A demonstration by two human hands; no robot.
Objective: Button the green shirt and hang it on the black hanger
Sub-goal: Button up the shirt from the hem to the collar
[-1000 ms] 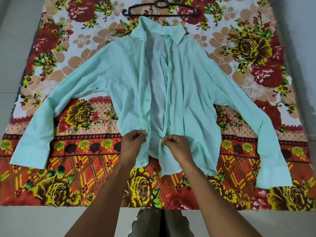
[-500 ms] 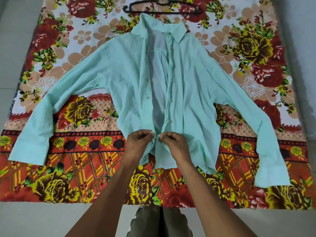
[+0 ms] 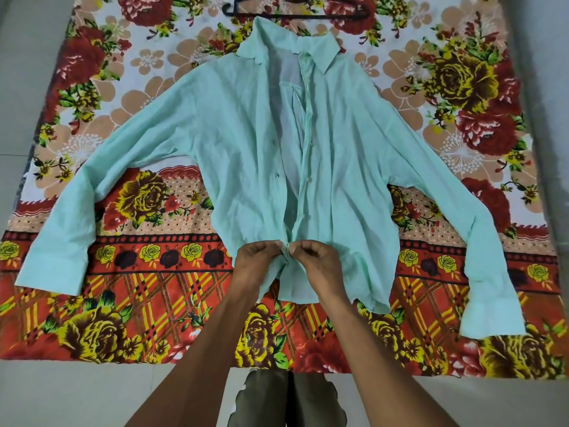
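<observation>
The pale green shirt (image 3: 234, 155) lies flat, front up, sleeves spread wide on a floral cloth. Its front is open from the collar down to my hands. My left hand (image 3: 257, 263) pinches the left front edge near the hem. My right hand (image 3: 320, 261) pinches the right front edge with the button strip. The fingertips of both hands meet, pressing the two edges together. The button under my fingers is hidden. The black hanger (image 3: 295, 9) lies flat just beyond the collar at the top edge of the view.
A red, yellow and white floral cloth (image 3: 147, 303) covers the pale tiled floor (image 3: 61, 396) under the shirt. Part of my lower clothing (image 3: 289, 399) shows at the bottom centre. A grey blurred upright edge (image 3: 542, 118) runs down the right side.
My hands, first a little apart on the two front edges, have come together so the edges meet near the hem. The view has shifted slightly.
</observation>
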